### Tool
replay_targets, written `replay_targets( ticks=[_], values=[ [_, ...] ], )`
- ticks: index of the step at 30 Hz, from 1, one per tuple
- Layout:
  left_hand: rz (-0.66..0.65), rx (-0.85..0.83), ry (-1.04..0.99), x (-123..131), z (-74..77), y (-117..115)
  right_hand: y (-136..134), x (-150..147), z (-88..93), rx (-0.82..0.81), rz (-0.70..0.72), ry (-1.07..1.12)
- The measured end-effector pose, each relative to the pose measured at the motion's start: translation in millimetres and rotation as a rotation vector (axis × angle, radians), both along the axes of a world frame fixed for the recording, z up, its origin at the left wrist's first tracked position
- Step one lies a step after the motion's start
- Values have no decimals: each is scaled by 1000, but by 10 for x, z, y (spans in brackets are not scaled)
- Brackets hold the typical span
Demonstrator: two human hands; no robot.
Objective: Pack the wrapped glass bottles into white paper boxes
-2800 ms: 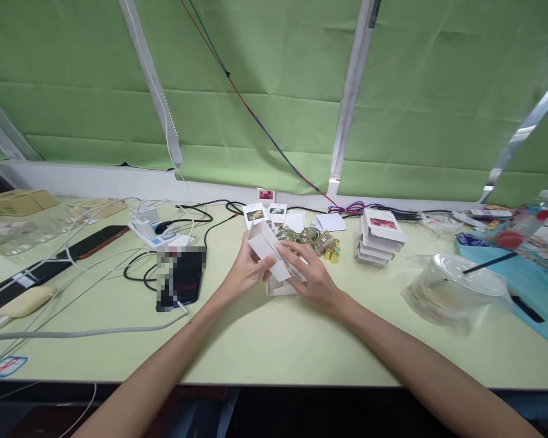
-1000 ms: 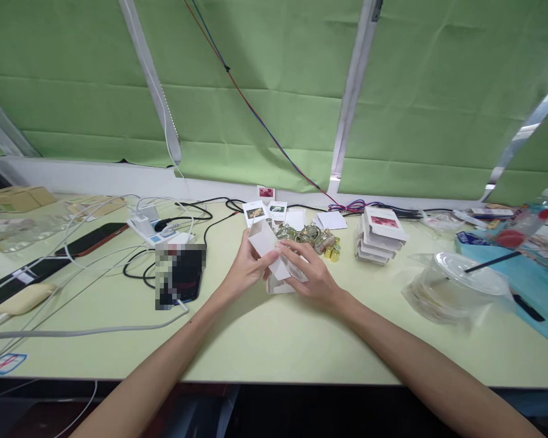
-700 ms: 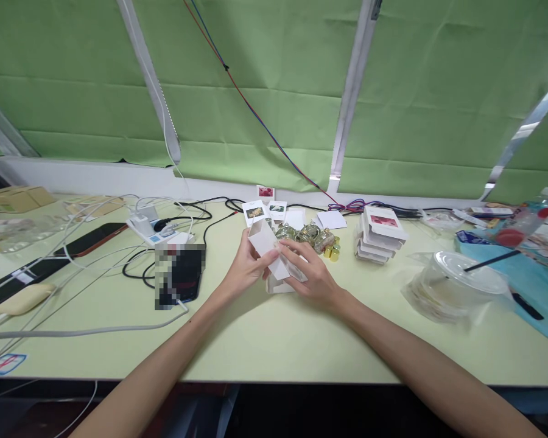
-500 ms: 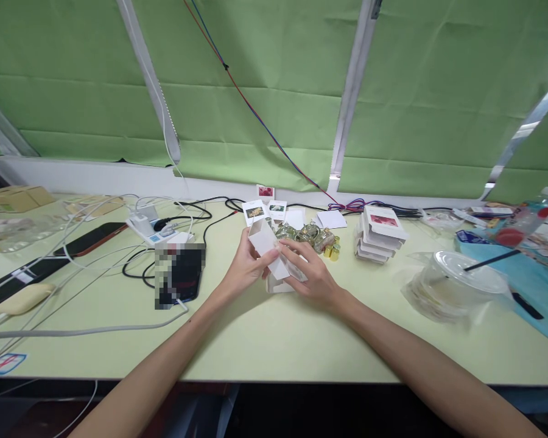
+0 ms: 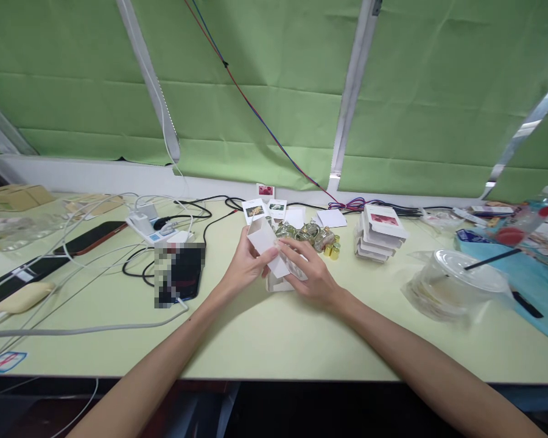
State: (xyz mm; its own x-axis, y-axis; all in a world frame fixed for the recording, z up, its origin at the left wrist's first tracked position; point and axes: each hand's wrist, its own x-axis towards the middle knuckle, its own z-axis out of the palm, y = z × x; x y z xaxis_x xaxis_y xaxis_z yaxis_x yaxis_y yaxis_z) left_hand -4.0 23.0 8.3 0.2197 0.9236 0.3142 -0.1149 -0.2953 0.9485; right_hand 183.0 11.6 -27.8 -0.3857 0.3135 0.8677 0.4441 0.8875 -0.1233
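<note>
A small white box [image 5: 263, 236], its upper end open, is tilted between my two hands above the table. My left hand [image 5: 246, 261] is closed around its left side, thumb on the front. My right hand [image 5: 313, 271] grips the lower right part of the box, where something clear or whitish shows under the fingers. Another white piece [image 5: 278, 283] lies beneath the hands, mostly covered. Just behind my right hand are several small glass bottles [image 5: 310, 232] and little yellow-capped vials [image 5: 332, 250]. White cards with pictures [image 5: 254, 210] stand behind the box.
Stacked white boxes [image 5: 380, 234] stand to the right, then a lidded plastic cup [image 5: 470, 274] with a black straw in a bag. On the left are a phone [image 5: 187, 274], a power strip [image 5: 168, 236] and tangled cables. A blue sheet [image 5: 541, 292] lies far right.
</note>
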Motion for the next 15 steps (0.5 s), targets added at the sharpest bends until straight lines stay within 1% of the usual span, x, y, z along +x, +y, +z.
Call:
replay_targets(
  ticks=[15],
  values=[
    [0,-5,1,0,6,-11,-17,-7,24,18,-18,-6]
  ],
)
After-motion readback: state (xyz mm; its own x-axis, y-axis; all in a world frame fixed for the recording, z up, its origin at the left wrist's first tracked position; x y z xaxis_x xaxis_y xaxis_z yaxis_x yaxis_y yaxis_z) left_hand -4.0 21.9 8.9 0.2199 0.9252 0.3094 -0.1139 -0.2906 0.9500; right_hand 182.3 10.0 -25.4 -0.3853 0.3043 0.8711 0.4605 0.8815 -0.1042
